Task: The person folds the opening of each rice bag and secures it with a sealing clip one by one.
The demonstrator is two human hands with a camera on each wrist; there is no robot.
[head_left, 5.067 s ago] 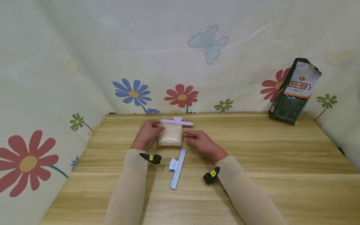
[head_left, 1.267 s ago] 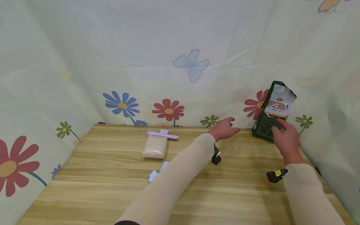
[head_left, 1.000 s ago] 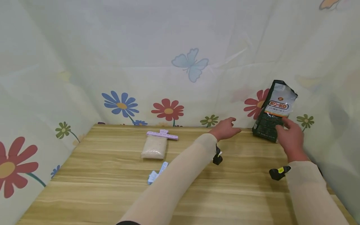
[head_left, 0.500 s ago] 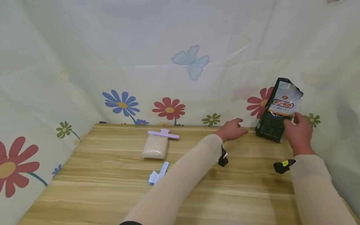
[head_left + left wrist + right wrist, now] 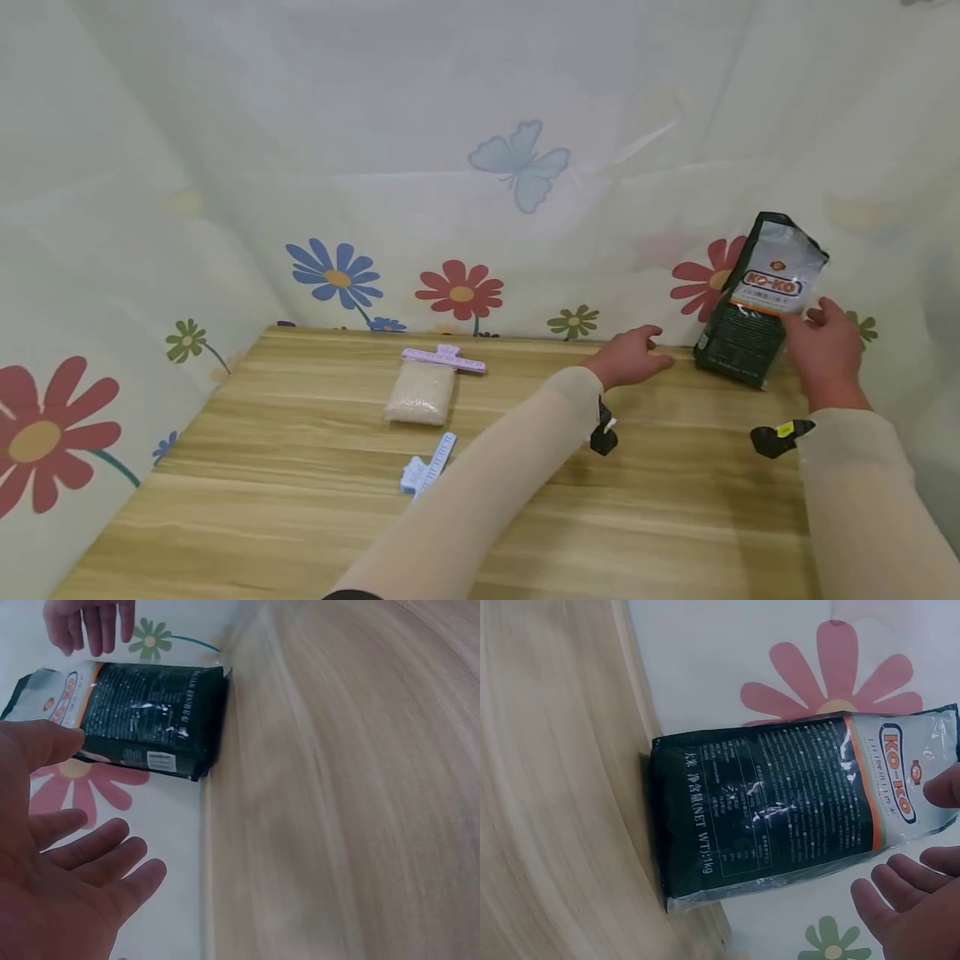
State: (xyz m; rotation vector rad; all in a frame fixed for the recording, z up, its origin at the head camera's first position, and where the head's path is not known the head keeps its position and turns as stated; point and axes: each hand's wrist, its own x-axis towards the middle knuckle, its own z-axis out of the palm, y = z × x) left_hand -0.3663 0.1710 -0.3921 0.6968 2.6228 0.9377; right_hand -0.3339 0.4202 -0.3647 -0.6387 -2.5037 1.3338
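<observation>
A dark green and silver KO-KO rice bag (image 5: 757, 308) stands tilted against the patterned cloth at the back right of the table; its print reads 1kg in the right wrist view. My left hand (image 5: 628, 357) reaches toward it from the left, fingers spread, with a gap to the bag in the head view. On the bag's other side is my right hand (image 5: 827, 350), palm facing it. The right thumb (image 5: 946, 787) overlaps the silver part, and the fingers lie beside the bag's edge; whether they touch it I cannot tell. Neither hand holds anything.
A small clear packet of pale grains (image 5: 422, 392) lies left of centre, with a purple sealing clip (image 5: 444, 360) across its far end. Nearer lies a blue sealing clip (image 5: 435, 467), partly behind my left forearm. Flowered cloth (image 5: 375, 208) borders the wooden table (image 5: 262, 467).
Both hands have left the small packet and moved right, to either side of the rice bag. Over the last second they have shifted only slightly; the bag stays leaning in its place.
</observation>
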